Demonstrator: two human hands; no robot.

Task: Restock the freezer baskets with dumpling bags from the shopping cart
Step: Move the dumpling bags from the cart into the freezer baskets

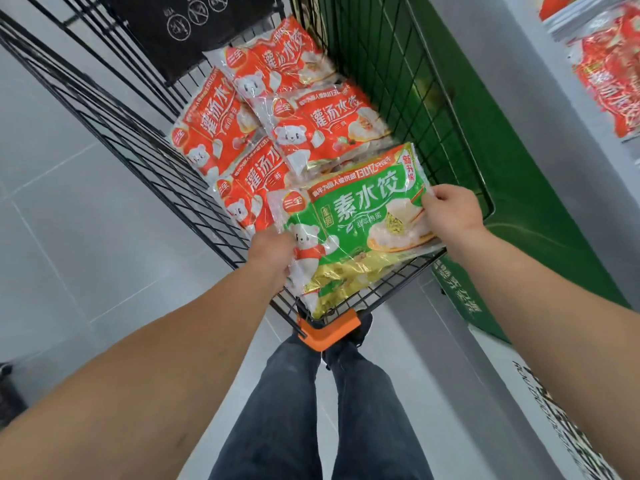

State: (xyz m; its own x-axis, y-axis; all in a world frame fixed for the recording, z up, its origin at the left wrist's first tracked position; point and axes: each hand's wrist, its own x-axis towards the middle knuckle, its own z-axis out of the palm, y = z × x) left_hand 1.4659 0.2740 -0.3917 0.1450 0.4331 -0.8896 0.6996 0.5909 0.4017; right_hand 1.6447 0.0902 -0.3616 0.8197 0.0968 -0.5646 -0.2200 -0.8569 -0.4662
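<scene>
The green dumpling bag (pixel 353 230) is held over the near end of the shopping cart (pixel 398 64). The left hand (pixel 272 251) is clamped on its edge at 9 o'clock; the right hand (pixel 450 211) is pinched on its corner at 2 o'clock. Red dumpling bags (pixel 311 126) lie in the cart at 12 o'clock of the green bag.

Both bare forearms reached forward and down, converging ahead of the body. The left hand (pixel 273 249) was curled knuckles-up in a closed grip, while the right hand (pixel 452 211) pinched with thumb and fingers, wrist slightly bent inward.
</scene>
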